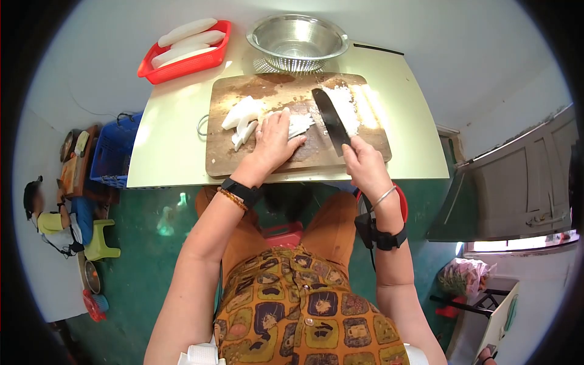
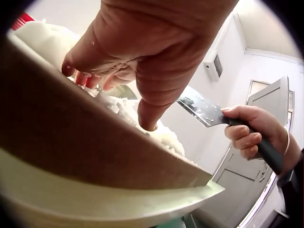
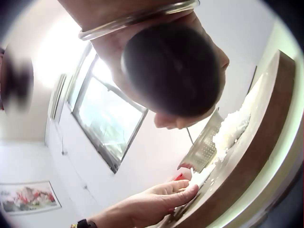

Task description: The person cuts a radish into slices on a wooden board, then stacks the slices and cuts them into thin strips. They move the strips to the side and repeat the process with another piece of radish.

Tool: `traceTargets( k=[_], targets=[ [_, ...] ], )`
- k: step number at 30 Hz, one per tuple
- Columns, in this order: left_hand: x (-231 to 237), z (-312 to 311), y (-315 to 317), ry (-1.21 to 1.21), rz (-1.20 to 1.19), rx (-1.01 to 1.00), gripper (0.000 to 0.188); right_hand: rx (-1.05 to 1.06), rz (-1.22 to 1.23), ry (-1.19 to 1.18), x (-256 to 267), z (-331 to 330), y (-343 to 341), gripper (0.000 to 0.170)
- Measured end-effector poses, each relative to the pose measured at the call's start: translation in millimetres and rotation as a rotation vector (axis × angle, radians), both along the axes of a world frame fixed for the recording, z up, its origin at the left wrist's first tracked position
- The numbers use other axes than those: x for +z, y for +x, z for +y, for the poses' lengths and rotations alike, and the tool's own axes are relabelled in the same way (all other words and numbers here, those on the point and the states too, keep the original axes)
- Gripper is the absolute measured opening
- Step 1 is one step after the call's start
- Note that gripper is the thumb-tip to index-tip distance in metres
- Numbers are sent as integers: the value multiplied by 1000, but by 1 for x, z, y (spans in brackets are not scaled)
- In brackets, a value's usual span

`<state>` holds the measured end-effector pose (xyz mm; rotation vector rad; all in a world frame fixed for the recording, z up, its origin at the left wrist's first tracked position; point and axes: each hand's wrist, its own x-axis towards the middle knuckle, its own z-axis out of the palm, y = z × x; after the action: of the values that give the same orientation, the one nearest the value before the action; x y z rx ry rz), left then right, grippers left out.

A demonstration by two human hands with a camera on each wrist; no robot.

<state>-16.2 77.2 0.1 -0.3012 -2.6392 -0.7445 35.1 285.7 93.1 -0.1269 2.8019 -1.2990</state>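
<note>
My left hand [image 1: 275,141] rests on white strips [image 1: 299,125] in the middle of the wooden cutting board [image 1: 243,159], fingers spread and only slightly bent. Larger white pieces [image 1: 244,112] lie just left of it. My right hand [image 1: 367,163] grips the black handle of a wide-bladed knife [image 1: 331,119], its blade angled up and left over the board's right part. In the left wrist view, the knife [image 2: 202,108] is raised off the board, with white bits on the blade. Finely chopped white bits [image 1: 344,108] are heaped right of the blade.
Behind the board stand a metal bowl [image 1: 298,38] on a perforated colander [image 1: 286,66] and a red basket [image 1: 188,63] of long white pieces. The pale table [image 1: 164,143] ends near my lap. A person [image 1: 52,222] sits far left near a blue crate [image 1: 112,152].
</note>
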Motion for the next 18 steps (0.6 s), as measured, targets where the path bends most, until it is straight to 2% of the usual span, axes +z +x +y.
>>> traceTargets(
  k=[3,7,9,18],
  targets=[
    [-2,6,0,1,30,-41,54,72,209,212,-14,0,-5,14],
    [5,12,3,-25,-2,-6,43,125,249,357,-21,-8,-3,13],
    [3,15,3,-32,21,13,38,127,226,343,-17,-10,0,14],
    [-1,20,3,-92,55,30,39,124,147,210,-6,-8,5,21]
  ],
)
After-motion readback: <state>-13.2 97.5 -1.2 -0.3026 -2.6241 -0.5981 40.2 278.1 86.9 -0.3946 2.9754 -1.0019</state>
